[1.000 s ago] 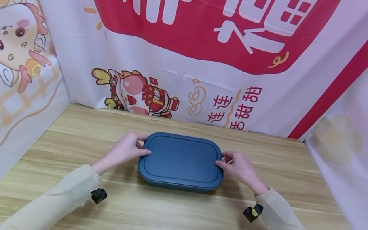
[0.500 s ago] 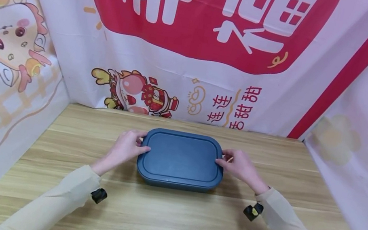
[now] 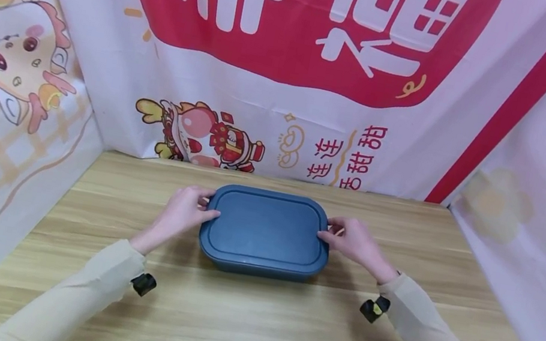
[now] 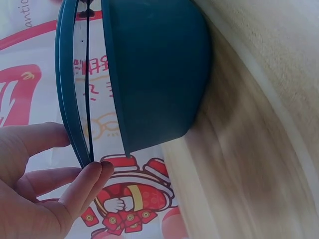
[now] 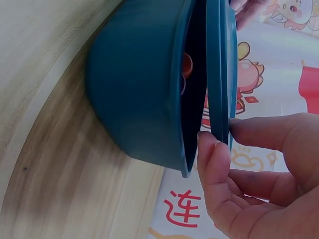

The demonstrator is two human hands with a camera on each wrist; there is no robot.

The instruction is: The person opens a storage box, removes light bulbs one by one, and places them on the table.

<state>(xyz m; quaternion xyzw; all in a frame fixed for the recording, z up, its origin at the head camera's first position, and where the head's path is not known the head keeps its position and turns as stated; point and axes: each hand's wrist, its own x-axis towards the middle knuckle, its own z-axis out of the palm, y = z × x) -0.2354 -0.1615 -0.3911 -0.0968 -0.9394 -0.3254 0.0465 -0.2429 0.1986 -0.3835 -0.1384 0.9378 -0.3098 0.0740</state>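
A dark blue rectangular lid (image 3: 265,227) with rounded corners is raised off a matching storage box (image 3: 263,272). My left hand (image 3: 186,207) pinches the lid's left end, thumb on top and fingers beneath. At the opposite end my right hand (image 3: 351,239) pinches it the same way. The left wrist view shows a gap between the lid (image 4: 70,99) and the box (image 4: 159,74), with the backdrop visible through it. Through the opening in the right wrist view, an orange-red round-ended item (image 5: 187,64) shows inside the box; most of the interior is hidden.
The box stands on a wood-grain table (image 3: 246,324). Printed cloths hang behind the table (image 3: 271,115) and along its left and right sides. A small black device (image 3: 144,284) sits at the left cuff, another (image 3: 373,309) at the right.
Both hands have moved slightly up and left in the head view, raising the lid with them. More of the box's front wall shows beneath the lid.
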